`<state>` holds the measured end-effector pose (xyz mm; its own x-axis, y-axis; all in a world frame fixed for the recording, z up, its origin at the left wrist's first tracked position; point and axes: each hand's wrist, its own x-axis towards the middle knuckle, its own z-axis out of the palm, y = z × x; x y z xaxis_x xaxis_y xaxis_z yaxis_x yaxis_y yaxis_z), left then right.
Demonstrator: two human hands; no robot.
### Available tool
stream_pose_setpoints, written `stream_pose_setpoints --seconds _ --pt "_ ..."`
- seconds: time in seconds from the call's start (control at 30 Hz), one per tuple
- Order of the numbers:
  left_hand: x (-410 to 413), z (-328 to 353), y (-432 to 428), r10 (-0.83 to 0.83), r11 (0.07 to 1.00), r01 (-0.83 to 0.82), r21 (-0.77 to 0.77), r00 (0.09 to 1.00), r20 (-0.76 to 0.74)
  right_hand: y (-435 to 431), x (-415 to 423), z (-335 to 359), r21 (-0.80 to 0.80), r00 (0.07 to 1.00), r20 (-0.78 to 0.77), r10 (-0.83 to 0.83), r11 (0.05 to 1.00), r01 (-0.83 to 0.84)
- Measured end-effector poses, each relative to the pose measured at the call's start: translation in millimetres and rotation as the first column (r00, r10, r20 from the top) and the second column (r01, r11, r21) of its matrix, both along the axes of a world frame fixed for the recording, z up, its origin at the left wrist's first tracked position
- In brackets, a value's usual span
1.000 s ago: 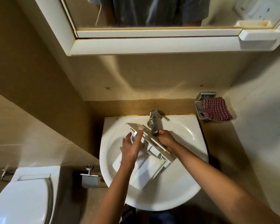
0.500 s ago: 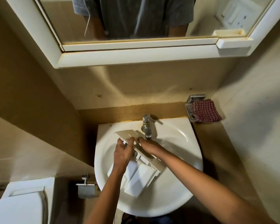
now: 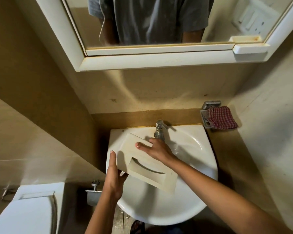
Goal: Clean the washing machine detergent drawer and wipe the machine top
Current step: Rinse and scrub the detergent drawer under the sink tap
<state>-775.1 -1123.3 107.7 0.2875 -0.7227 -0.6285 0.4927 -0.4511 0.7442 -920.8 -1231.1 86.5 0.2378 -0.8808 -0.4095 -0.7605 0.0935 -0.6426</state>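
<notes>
The white detergent drawer (image 3: 147, 168) is held over the white washbasin (image 3: 193, 149), its front panel with the recessed handle turned up toward me. My left hand (image 3: 114, 173) holds its near left edge, with fingers under the panel. My right hand (image 3: 156, 149) grips the far edge, thumb lying on top of the panel, right below the metal tap (image 3: 160, 130). The drawer's compartments are hidden under the panel.
A red checked cloth (image 3: 222, 119) lies in a metal soap holder on the wall to the right of the basin. A mirror cabinet (image 3: 159, 61) hangs above. A toilet (image 3: 27, 213) and a paper holder (image 3: 93, 191) stand at the lower left.
The drawer has been turned over: earlier its compartments faced up with both hands working in them, now the front panel faces up. My left hand moved to the left edge.
</notes>
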Motion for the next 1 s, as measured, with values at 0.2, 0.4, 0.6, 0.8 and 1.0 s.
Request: stream_pose_setpoints --seconds 0.2,0.4,0.6,0.8,1.0 --pt "14 -2 22 0.22 0.974 -0.191 0.118 0.921 -0.323 -8 0 9 -0.081 0.989 0.116 0.096 0.993 -0.087" --pt "19 -3 27 0.072 0.973 0.062 0.221 0.832 -0.55 -15 4 26 -0.147 0.904 0.262 0.338 0.94 -0.308" --pt "12 -4 13 0.257 0.917 -0.04 0.396 0.82 -0.512 -2 4 24 -0.279 0.781 0.396 0.483 0.874 -0.399" --pt "-5 -16 6 0.29 0.913 -0.145 0.381 0.889 -0.355 10 -8 -17 -0.428 0.759 0.397 0.516 0.836 -0.344" --pt "-41 -34 14 0.369 0.878 -0.277 0.39 0.911 -0.184 23 -18 -53 -0.464 0.85 0.457 0.262 0.885 -0.023"
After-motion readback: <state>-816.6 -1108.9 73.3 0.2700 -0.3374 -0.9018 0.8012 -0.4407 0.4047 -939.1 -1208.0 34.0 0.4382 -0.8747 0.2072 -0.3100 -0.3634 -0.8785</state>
